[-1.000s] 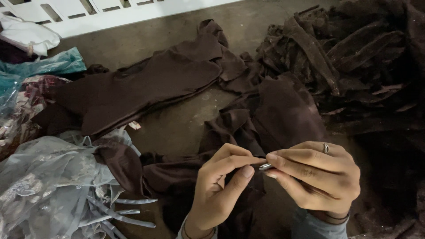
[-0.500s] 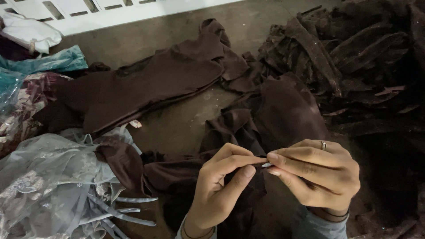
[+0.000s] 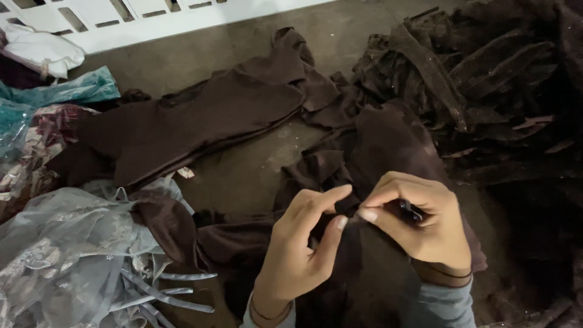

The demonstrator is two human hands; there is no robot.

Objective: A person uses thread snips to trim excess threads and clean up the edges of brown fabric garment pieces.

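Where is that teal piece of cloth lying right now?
The teal cloth lies at the far left of the head view, on the floor just below the white cloth bundle and left of the long dark brown garment.

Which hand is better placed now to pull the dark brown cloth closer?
Left. The left hand has open fingers beside the dark brown cloth, while the right hand is closed around a small dark tool.

Too small to identify: dark object [image 3: 410,211] half hidden inside right hand [image 3: 419,228]; forearms cut off at bottom edge.
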